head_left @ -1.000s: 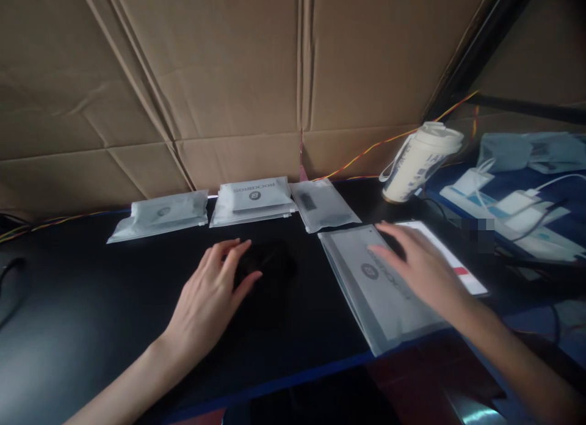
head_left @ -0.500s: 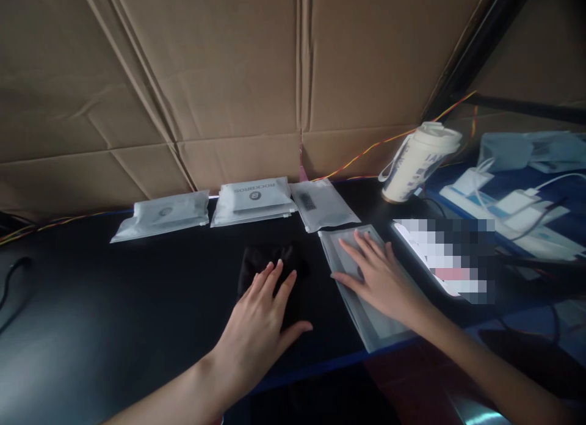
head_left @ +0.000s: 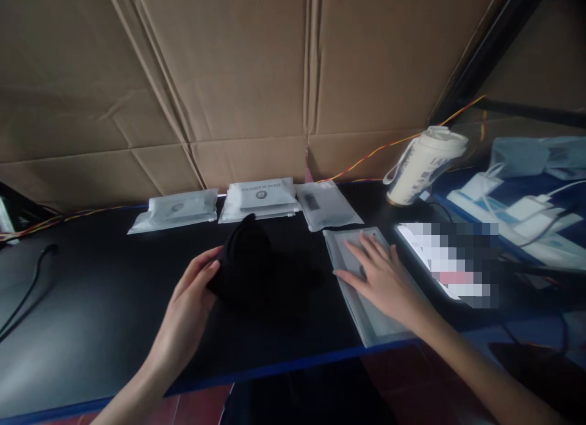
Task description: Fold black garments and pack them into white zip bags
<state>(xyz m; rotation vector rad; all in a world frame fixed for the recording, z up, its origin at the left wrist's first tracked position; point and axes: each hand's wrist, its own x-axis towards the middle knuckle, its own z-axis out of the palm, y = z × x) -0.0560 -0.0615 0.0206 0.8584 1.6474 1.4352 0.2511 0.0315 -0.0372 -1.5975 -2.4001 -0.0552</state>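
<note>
My left hand (head_left: 190,303) pinches the left edge of a folded black cloth (head_left: 245,266), which is lifted and tilted off the dark table; its exact kind is hard to make out. Fingers spread, my right hand (head_left: 379,278) lies flat on a frosted zip bag (head_left: 348,290) near the table's front edge. Behind them lie three filled frosted bags: one at the left (head_left: 176,210), a printed one in the middle (head_left: 260,198), and one with a dark label (head_left: 327,206) at the right.
A white lidded cup (head_left: 425,165) with a strap stands at the back right. A device with a blurred screen (head_left: 446,263) lies beside the right hand. Power strips with chargers (head_left: 517,211) are farther right. Cardboard (head_left: 247,65) walls off the back; a black cable (head_left: 34,284) lies left.
My left hand has gone from lying flat on the black cloth to gripping its left edge and raising it. My right hand stays on the frosted bag. The view has shifted slightly.
</note>
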